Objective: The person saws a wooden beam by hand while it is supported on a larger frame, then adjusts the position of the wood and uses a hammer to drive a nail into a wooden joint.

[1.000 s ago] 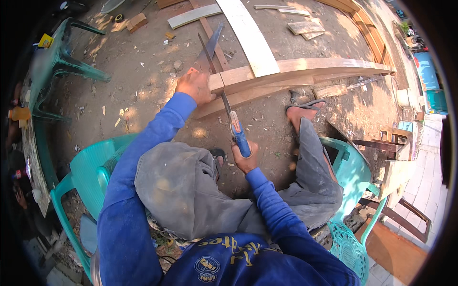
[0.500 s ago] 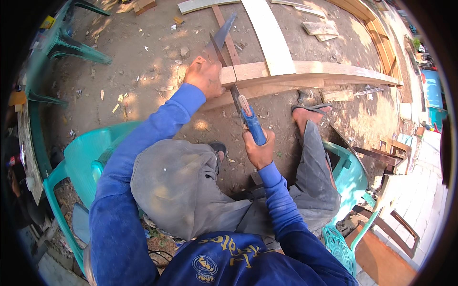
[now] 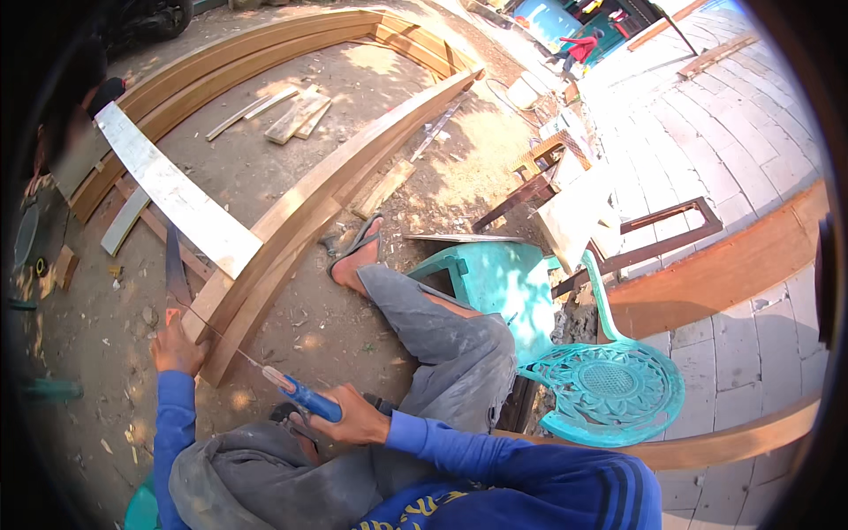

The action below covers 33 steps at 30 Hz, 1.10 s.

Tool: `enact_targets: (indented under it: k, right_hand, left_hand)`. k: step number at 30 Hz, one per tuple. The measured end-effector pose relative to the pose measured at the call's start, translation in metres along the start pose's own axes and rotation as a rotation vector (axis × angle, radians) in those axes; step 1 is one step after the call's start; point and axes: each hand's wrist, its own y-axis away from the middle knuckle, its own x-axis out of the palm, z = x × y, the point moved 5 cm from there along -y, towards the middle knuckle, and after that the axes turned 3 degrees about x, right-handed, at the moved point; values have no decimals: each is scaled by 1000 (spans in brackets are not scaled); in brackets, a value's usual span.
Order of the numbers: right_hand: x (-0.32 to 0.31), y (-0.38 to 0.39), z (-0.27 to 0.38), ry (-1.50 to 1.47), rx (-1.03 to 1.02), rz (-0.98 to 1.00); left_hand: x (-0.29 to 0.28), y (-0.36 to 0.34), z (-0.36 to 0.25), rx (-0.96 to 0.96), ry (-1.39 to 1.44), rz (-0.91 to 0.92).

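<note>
Grip of the right hand is wrapped around the blue handle of a saw, thumb and fingers folded in. From that grip the saw's long axis points forward and to the left; its blade, seen nearly edge-on as a thin line, crosses the near end of a wooden beam. The beam lies ahead and to the left, its own long axis running from near left to far right, so blade and beam meet at a steep angle. The left hand is the nearer one to that end, clasping it just beside the blade. The right forearm comes in low from the right, wrist about straight; the left forearm reaches straight ahead. A second saw shows just beyond the left hand, and a pale plank has its near end on the beam.
</note>
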Motion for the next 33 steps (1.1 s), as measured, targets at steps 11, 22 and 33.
enact_targets:
  k: [11,22,33]
  right_hand:
    - [22,-48,-98,91,-139,-90]
    - [38,-44,-100,-94,-137,-143]
    - [11,-51,18,45,83,-53]
  left_hand:
    - [-8,4,-43,41,47,0]
    - [-17,-1,-43,-3,36,72]
    - [-8,-2,-30,-14,-5,92]
